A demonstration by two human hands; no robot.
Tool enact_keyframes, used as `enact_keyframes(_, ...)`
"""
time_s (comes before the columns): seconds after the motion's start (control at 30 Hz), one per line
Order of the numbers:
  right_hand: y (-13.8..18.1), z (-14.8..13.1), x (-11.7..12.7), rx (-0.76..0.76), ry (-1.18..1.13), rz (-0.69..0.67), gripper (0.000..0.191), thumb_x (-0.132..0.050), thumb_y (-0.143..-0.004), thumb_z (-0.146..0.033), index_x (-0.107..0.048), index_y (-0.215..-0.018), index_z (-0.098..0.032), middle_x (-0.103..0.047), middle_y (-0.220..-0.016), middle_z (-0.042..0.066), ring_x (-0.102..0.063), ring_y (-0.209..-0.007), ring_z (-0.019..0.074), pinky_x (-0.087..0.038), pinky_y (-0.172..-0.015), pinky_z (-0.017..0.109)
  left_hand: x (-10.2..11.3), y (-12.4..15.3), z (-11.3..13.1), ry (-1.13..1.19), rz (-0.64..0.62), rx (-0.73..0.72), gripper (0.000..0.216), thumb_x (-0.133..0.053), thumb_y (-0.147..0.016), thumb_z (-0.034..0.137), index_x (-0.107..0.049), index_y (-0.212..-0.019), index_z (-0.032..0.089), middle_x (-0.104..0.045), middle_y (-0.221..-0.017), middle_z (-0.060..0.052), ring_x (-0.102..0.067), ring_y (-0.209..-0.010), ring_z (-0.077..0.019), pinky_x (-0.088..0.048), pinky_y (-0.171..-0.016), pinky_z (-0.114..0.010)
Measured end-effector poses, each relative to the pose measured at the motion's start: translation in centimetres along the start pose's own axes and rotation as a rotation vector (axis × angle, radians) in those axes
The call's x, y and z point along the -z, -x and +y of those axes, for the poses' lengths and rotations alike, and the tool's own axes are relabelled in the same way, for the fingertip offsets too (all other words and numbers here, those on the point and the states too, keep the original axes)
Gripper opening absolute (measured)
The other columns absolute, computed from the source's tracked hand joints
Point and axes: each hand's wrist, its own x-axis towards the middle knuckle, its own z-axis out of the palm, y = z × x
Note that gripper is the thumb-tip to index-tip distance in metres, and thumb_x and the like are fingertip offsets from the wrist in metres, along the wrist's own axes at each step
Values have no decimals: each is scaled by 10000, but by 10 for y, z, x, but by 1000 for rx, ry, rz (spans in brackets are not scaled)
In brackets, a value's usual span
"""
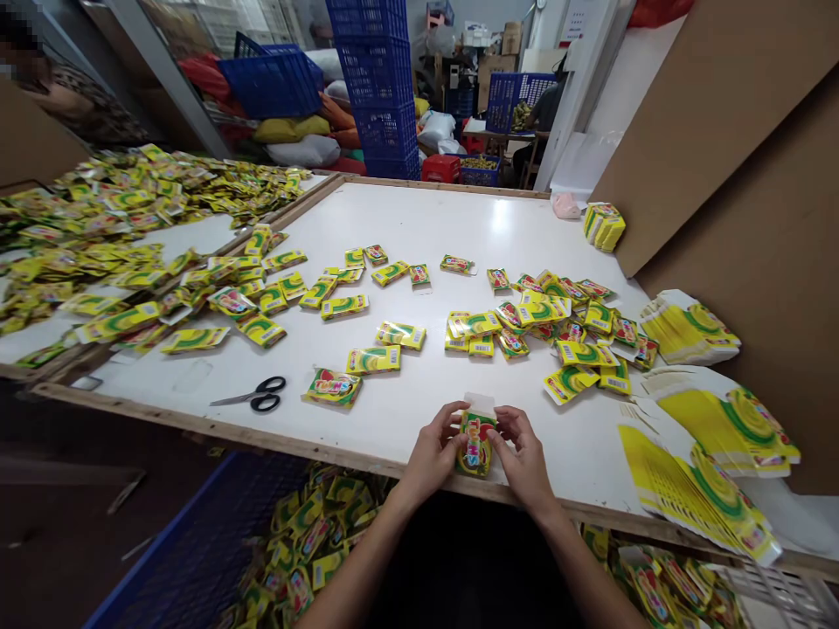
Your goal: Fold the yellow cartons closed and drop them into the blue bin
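A small green and yellow cardboard box (pixel 474 444), printed with a red picture and coloured letters, stands between my hands at the table's front edge. Its white end flap points up and away from me. My left hand (pixel 433 447) grips the box's left side, thumb on the front. From the right, my right hand (pixel 523 452) holds it with the thumb pressed near the upper corner. Left of my hands lies a similar box (pixel 333 387). Beyond my right hand is a heap of small boxes (pixel 541 310). What the held box contains is hidden.
Black-handled scissors (pixel 262 395) lie near the front left edge. Fanned stacks of flat cartons (pixel 695 489) sit at right beside a cardboard panel (pixel 753 201). Many packets (pixel 131 196) cover the left table. A blue crate (pixel 190 542) of packets stands below. A person (pixel 79 105) is at far left.
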Motion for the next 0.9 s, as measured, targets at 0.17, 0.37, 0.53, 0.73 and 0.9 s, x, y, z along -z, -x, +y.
enact_keyframes(0.17,-5,-6,5,-53,-38,-143,266,-579,-856,-404,-654,-1010,-201,-708,-965,59,-648,-851,215,-518,-781,341,3,0,3,-75,-27,4,399,-582,-830,221,-499,-1220,215,-681,-976,-58,-657,-788,-168,-529,-698,-283)
enact_keyframes(0.37,-17,-14,1,91,41,-72,198,-562,-876,-337,-710,-889,-204,-687,-935,64,-634,-914,215,-507,-809,343,5,-10,1,-107,43,-76,169,-615,-809,242,-633,-959,167,-671,-965,-72,-648,-892,-198,-514,-817,-326)
enact_keyframes(0.53,-14,-17,-1,132,27,-33,174,-577,-874,-303,-683,-993,-234,-701,-954,55,-647,-918,207,-519,-831,369,1,-12,3,-42,82,-146,265,-599,-825,209,-583,-1089,189,-665,-1007,-77,-637,-961,-205,-498,-879,-354)
enact_keyframes(0.73,-4,-20,-2,189,72,-29,141,-598,-865,-314,-719,-899,-250,-700,-962,61,-645,-942,223,-515,-858,402,-2,-8,6,-235,129,-167,154,-609,-833,276,-681,-932,182,-680,-939,-74,-624,-908,-208,-503,-835,-336)
enact_keyframes(0.9,-6,-19,-6,101,61,21,171,-607,-850,-344,-701,-920,-219,-711,-917,57,-652,-856,211,-533,-769,352,-7,-12,5,-179,197,-134,148,-632,-810,287,-684,-888,172,-679,-862,-62,-623,-825,-189,-509,-747,-292)
